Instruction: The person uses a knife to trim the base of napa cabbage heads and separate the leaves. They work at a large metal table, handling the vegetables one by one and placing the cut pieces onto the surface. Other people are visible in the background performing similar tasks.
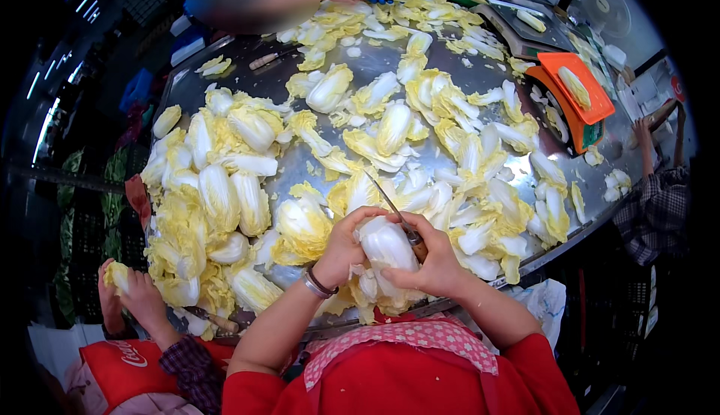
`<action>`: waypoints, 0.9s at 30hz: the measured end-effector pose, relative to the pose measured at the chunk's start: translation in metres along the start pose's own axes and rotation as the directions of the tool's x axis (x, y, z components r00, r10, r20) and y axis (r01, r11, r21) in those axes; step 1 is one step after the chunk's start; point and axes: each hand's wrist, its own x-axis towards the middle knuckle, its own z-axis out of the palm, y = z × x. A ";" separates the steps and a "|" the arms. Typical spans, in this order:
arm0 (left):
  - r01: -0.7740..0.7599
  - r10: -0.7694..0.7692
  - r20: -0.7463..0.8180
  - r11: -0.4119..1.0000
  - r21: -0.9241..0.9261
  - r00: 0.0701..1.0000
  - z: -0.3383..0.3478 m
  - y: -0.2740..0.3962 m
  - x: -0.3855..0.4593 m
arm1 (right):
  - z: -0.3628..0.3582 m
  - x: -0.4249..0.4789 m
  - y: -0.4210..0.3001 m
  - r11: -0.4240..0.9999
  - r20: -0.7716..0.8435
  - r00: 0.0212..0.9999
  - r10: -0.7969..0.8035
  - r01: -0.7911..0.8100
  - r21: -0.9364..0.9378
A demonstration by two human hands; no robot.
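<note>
Between my two hands, close to the table's front edge, is a napa cabbage head (pixel 388 249) with its white base turned away from me. My left hand (pixel 344 250) grips its left side. My right hand (pixel 436 257) has its thumb on the cabbage's right side and also holds a knife (pixel 415 237) by its wooden handle. The blade points up and left, past the cabbage base. Yellow outer leaves hang below the head. Just left of my left hand lies another cabbage (pixel 302 222), and loose leaves (pixel 478 212) are spread to the right of my hands.
Whole cabbages (pixel 218 196) are heaped on the left of the metal table (pixel 287 176). An orange scale (pixel 585 94) and a flat scale (pixel 529 24) stand at the right. A knife (pixel 264 61) lies at the back, another (pixel 222 321) at the front left. Co-workers stand around the table.
</note>
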 end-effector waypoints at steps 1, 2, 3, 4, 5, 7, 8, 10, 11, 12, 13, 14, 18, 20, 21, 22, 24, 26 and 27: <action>-0.007 0.006 -0.034 1.000 -0.016 0.999 -0.004 -0.003 0.000 | -0.002 0.004 -0.003 1.000 0.014 1.000 -0.003 0.003 0.014; -0.015 0.013 -0.069 0.999 -0.032 0.998 -0.006 -0.003 -0.001 | -0.005 0.007 -0.004 1.000 0.029 1.000 -0.006 0.005 0.028; -0.011 0.011 -0.089 1.000 0.001 0.996 -0.008 -0.001 -0.001 | -0.008 0.010 -0.002 0.988 0.014 1.000 0.010 -0.012 0.154; -0.007 0.011 -0.110 0.999 0.035 0.994 -0.009 0.003 -0.002 | -0.011 0.013 0.003 0.960 0.002 1.000 0.027 -0.027 0.278; -0.002 0.011 -0.132 0.998 0.068 0.991 -0.009 0.007 -0.002 | -0.014 0.016 0.007 0.917 -0.007 0.999 0.046 -0.039 0.398; -0.039 0.080 -0.156 0.968 0.247 0.984 -0.006 0.021 -0.002 | -0.016 0.019 0.015 0.881 -0.061 0.998 0.029 0.003 0.474; -0.029 0.073 -0.157 0.964 0.265 0.985 -0.008 0.029 -0.004 | -0.015 0.020 0.021 0.846 -0.097 0.994 0.051 0.008 0.533; -0.092 0.155 -0.143 0.924 0.370 0.978 -0.015 0.037 -0.007 | -0.012 0.024 0.023 0.742 -0.155 0.985 0.079 0.046 0.669; -0.078 0.138 -0.150 0.933 0.351 0.979 -0.019 0.039 -0.010 | -0.013 0.026 0.026 0.687 -0.192 0.974 0.120 0.058 0.724; -0.061 0.118 -0.155 0.941 0.333 0.981 -0.024 0.041 -0.013 | -0.015 0.030 0.030 0.626 -0.226 0.960 0.166 0.075 0.776; -0.044 0.099 -0.160 0.948 0.315 0.982 -0.027 0.042 -0.015 | -0.017 0.032 0.032 0.561 -0.256 0.943 0.214 0.096 0.822; -0.067 0.131 -0.164 0.935 0.350 0.978 -0.027 0.042 -0.016 | -0.020 0.032 0.031 0.547 -0.286 0.930 0.232 0.118 0.829; -0.072 0.174 -0.187 0.888 0.454 0.967 -0.034 0.041 -0.017 | -0.022 0.034 0.031 0.757 -0.597 0.797 0.097 0.331 0.564; -0.086 0.202 -0.171 0.850 0.519 0.964 -0.039 0.038 -0.016 | -0.025 0.036 0.025 0.755 -0.658 0.751 0.060 0.397 0.522; -0.114 0.246 -0.154 0.808 0.579 0.957 -0.038 0.038 -0.014 | -0.027 0.037 0.024 0.754 -0.690 0.723 0.041 0.431 0.496; -0.141 0.288 -0.134 0.760 0.635 0.948 -0.037 0.039 -0.013 | -0.031 0.039 0.030 0.803 -0.727 0.686 -0.012 0.440 0.402; -0.182 0.353 -0.103 0.686 0.705 0.930 -0.035 0.038 -0.011 | -0.034 0.039 0.027 0.771 -0.720 0.690 0.073 0.419 0.480; -0.212 0.400 -0.086 0.640 0.739 0.912 -0.035 0.034 -0.011 | -0.037 0.038 0.025 0.658 -0.655 0.731 0.193 0.398 0.639; -0.195 0.404 -0.099 0.626 0.755 0.910 -0.036 0.032 -0.010 | -0.041 0.036 0.025 0.551 -0.589 0.767 0.255 0.385 0.740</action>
